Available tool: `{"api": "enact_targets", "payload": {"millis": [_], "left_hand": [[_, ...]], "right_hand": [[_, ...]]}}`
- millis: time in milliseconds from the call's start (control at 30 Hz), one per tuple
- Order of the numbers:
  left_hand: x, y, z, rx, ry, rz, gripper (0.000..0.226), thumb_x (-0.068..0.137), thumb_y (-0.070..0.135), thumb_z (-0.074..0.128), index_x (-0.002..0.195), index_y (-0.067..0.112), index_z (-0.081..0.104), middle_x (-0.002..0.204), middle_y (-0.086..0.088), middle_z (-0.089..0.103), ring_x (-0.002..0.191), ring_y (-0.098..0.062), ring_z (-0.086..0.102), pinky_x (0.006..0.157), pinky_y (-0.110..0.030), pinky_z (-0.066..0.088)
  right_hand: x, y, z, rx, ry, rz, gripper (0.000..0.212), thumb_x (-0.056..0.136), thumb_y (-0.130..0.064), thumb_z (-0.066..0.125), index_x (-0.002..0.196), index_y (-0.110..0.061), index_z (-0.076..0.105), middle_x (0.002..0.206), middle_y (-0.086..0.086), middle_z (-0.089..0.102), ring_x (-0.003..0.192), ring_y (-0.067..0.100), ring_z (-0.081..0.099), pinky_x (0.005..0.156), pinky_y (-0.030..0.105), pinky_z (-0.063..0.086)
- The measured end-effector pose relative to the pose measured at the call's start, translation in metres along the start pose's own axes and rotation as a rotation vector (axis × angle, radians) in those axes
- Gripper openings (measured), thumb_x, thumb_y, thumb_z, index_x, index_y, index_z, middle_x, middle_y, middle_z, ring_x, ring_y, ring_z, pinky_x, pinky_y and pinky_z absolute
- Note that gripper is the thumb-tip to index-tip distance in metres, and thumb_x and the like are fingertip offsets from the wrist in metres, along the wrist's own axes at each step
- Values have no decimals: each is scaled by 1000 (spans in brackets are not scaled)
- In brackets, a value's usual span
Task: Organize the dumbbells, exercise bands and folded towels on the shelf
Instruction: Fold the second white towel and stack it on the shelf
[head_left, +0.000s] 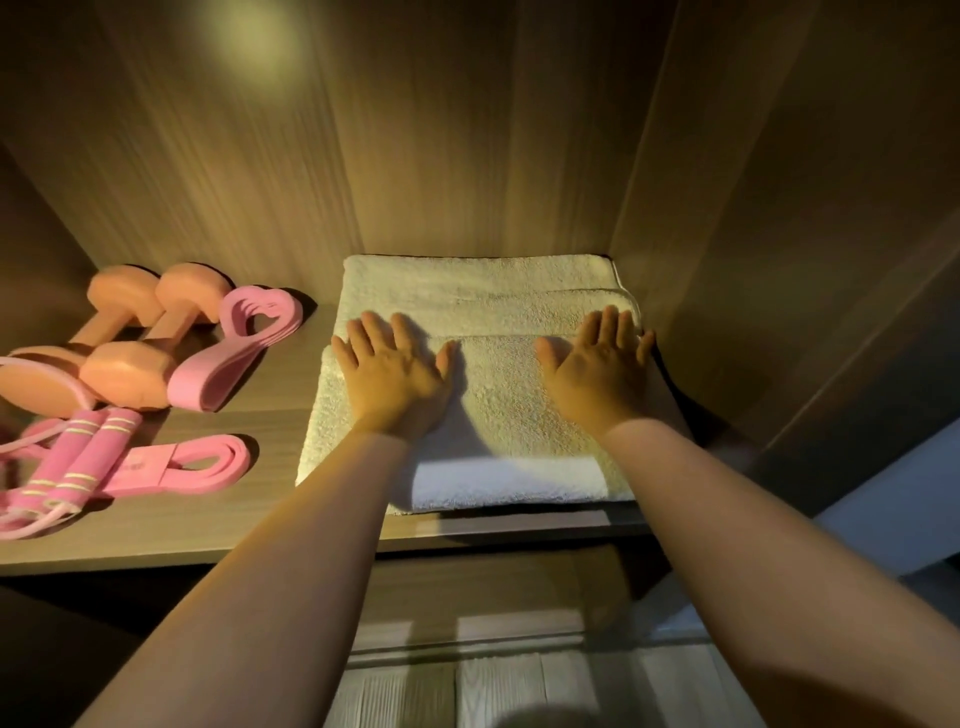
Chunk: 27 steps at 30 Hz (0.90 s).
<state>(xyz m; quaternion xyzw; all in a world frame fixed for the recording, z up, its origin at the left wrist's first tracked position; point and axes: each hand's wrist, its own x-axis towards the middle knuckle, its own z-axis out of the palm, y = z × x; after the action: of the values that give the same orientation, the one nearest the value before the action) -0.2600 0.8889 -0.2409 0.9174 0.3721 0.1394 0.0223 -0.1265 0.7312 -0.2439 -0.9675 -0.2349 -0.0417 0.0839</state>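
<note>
I see both hands flat on the folded towels (493, 410), stacked at the right end of the shelf (270, 525) against the side wall and back panel, fold lines running left to right. The left hand (395, 369) and right hand (597, 371) press palm down, fingers straight and spread, holding nothing. Left of the stack, two dumbbells (124, 338) lie side by side, long axes pointing toward the back panel, with pink exercise bands (239, 353) just beside them.
</note>
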Motion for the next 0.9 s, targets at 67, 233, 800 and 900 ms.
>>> {"api": "enact_targets", "payload": {"millis": [67, 233, 800, 900], "left_hand": [[0, 1, 4, -12, -4, 97, 76, 90, 59, 4, 156, 23, 14, 162, -15, 9, 148, -41, 3, 114, -62, -2], [4, -1, 3, 0, -3, 242, 69, 90, 54, 3, 146, 30, 36, 154, 0, 35, 144, -26, 23, 112, -64, 8], [-3, 2, 4, 43, 26, 234, 71, 87, 51, 0, 149, 35, 29, 157, -3, 28, 145, -31, 19, 110, -68, 5], [1, 5, 6, -12, 12, 381, 64, 92, 47, 4, 153, 39, 22, 162, 6, 18, 150, -25, 12, 115, -63, 3]], "right_hand": [[-1, 1, 3, 24, 82, -110, 71, 98, -57, 16, 155, -15, 9, 164, 9, -1, 149, 31, -9, 114, 55, -16], [3, -1, 2, -17, 124, -241, 64, 91, -48, 8, 138, -21, 42, 148, 3, 44, 138, 26, 34, 115, 61, 6], [4, -1, 2, 3, 89, -308, 55, 97, -46, 18, 150, -35, 25, 161, -8, 20, 149, 26, 11, 115, 62, -4], [5, -3, 3, 33, 58, -421, 52, 101, -37, 25, 153, -35, 22, 161, -12, 18, 150, 22, 8, 116, 61, -4]]}}
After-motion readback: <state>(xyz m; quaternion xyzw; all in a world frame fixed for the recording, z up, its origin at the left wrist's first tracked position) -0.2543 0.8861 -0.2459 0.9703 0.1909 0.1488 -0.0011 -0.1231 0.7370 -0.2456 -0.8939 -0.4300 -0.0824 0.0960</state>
